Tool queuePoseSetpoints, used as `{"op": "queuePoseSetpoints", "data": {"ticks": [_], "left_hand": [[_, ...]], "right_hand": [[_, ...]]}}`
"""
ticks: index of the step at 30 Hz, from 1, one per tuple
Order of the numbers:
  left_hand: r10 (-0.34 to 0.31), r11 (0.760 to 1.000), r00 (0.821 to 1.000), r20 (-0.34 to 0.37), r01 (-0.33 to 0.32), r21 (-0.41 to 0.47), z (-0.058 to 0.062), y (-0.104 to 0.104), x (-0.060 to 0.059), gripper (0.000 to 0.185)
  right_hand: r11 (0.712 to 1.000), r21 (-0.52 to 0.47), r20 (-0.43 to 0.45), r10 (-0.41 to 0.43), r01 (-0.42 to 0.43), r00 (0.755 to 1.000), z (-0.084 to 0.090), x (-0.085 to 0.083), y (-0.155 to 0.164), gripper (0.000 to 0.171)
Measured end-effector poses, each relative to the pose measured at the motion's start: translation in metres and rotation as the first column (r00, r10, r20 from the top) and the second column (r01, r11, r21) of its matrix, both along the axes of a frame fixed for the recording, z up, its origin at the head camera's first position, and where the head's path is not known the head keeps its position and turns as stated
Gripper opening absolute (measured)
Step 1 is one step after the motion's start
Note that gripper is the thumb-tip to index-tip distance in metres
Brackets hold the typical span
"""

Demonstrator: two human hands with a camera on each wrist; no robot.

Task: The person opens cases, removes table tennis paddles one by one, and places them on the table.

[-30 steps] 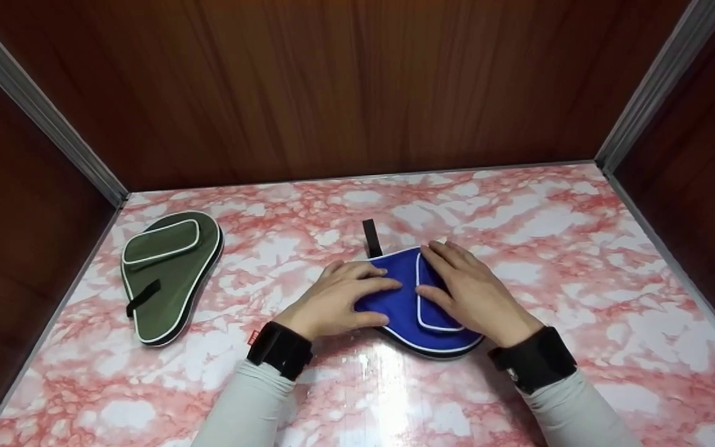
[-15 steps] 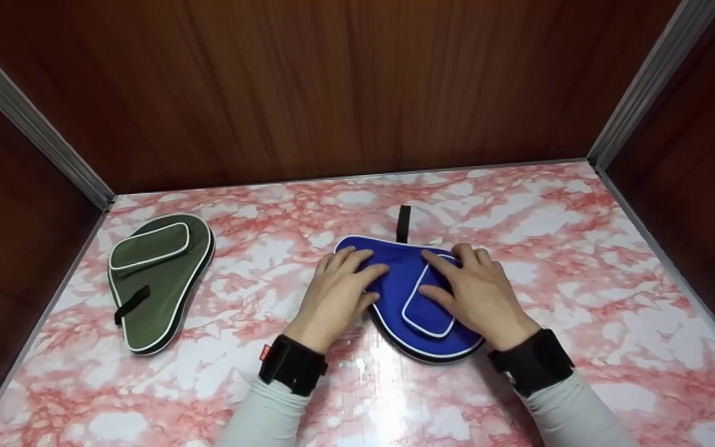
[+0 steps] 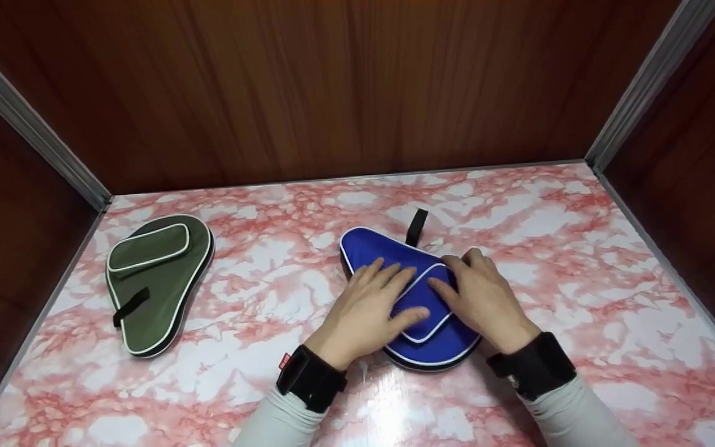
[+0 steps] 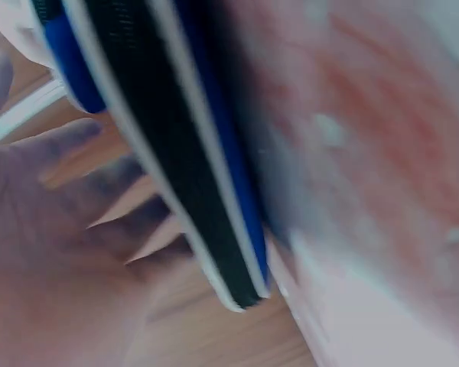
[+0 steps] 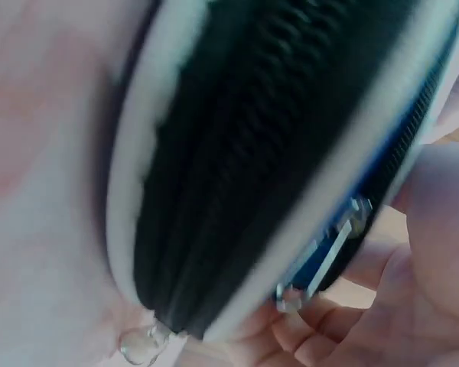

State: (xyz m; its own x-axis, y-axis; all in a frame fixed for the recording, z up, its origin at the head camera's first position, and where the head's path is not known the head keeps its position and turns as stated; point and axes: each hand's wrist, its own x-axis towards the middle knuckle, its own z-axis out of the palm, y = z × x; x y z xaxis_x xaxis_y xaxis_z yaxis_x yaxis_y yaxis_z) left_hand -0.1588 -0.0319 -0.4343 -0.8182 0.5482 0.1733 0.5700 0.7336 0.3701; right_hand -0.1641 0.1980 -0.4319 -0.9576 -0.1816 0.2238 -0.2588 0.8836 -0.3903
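A blue table tennis bat case (image 3: 364,248) with white piping lies on the table, its narrow handle end towards the far left. My left hand (image 3: 367,313) spreads straight fingers over its middle, thumb across the edge of the raised pocket (image 3: 437,304). At the right edge my right hand (image 3: 488,301) grips the case, thumb over the pocket and bent fingers at the far rim. Black zip tape (image 4: 161,138) runs along its side in the left wrist view. The right wrist view shows a metal zip pull (image 5: 321,264) on the pocket.
A green bat case (image 3: 162,298) with a pocket and a black strap lies at the left of the marbled red and white table (image 3: 270,248). Another black strap (image 3: 418,226) sticks out from the blue case's far side. Brown wood-grain panels (image 3: 357,93) enclose the table.
The blue case has turned clockwise, its handle end swinging away from me. My left hand has moved right, onto the case's middle. The right hand stays at the right edge.
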Motion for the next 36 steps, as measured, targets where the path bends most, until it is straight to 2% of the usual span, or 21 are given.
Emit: {"op": "queuePoseSetpoints", "data": {"ticks": [2, 4, 8, 11, 15, 18, 21, 24, 28, 31, 36], "left_hand": [[0.008, 0.998, 1.000, 0.023, -0.007, -0.057, 0.001, 0.004, 0.004, 0.088], [0.011, 0.994, 1.000, 0.012, -0.009, -0.112, 0.000, 0.008, 0.007, 0.092], [0.020, 0.984, 0.999, -0.033, -0.025, -0.176, -0.002, 0.011, 0.008, 0.086], [0.027, 0.985, 0.999, -0.037, -0.033, -0.169, -0.004, 0.009, 0.006, 0.078], [0.029, 0.990, 0.999, -0.038, -0.034, -0.140, -0.009, 0.004, 0.000, 0.073], [0.039, 0.990, 0.998, -0.042, -0.045, -0.137, -0.011, 0.000, -0.003, 0.073], [0.039, 0.989, 0.998, -0.042, -0.045, -0.142, -0.010, -0.001, -0.005, 0.073], [0.031, 0.989, 0.999, -0.045, -0.037, -0.141, -0.009, 0.000, -0.007, 0.073], [0.032, 0.989, 0.998, -0.050, -0.039, -0.143, -0.008, 0.001, -0.008, 0.073], [0.036, 0.988, 0.998, -0.049, -0.043, -0.146, -0.008, 0.000, -0.008, 0.073], [0.034, 0.990, 0.997, -0.071, -0.043, -0.134, -0.010, -0.001, -0.008, 0.072]], "right_hand": [[0.999, -0.044, 0.036, 0.012, -0.010, 0.999, 0.004, 0.000, 0.004, 0.043], [0.996, -0.081, 0.073, 0.031, -0.025, 0.997, 0.007, -0.001, 0.007, 0.039], [0.990, -0.129, 0.118, 0.073, -0.057, 0.990, 0.011, -0.004, 0.014, 0.036], [0.991, -0.116, 0.102, 0.082, -0.070, 0.991, 0.012, -0.008, 0.022, 0.036], [0.996, -0.008, 0.098, 0.094, -0.094, 0.991, 0.012, -0.015, 0.036, 0.036], [0.987, 0.052, 0.167, 0.144, -0.155, 0.975, 0.012, -0.022, 0.046, 0.037], [0.976, 0.059, 0.255, 0.186, -0.208, 0.949, 0.013, -0.026, 0.055, 0.038], [0.969, 0.055, 0.297, 0.216, -0.243, 0.930, 0.016, -0.022, 0.060, 0.037], [0.952, 0.063, 0.288, 0.269, -0.299, 0.919, 0.019, -0.014, 0.063, 0.035], [0.942, 0.080, 0.275, 0.294, -0.326, 0.915, 0.020, -0.008, 0.062, 0.032], [0.939, 0.110, 0.272, 0.286, -0.325, 0.919, 0.016, -0.002, 0.062, 0.026]]}}
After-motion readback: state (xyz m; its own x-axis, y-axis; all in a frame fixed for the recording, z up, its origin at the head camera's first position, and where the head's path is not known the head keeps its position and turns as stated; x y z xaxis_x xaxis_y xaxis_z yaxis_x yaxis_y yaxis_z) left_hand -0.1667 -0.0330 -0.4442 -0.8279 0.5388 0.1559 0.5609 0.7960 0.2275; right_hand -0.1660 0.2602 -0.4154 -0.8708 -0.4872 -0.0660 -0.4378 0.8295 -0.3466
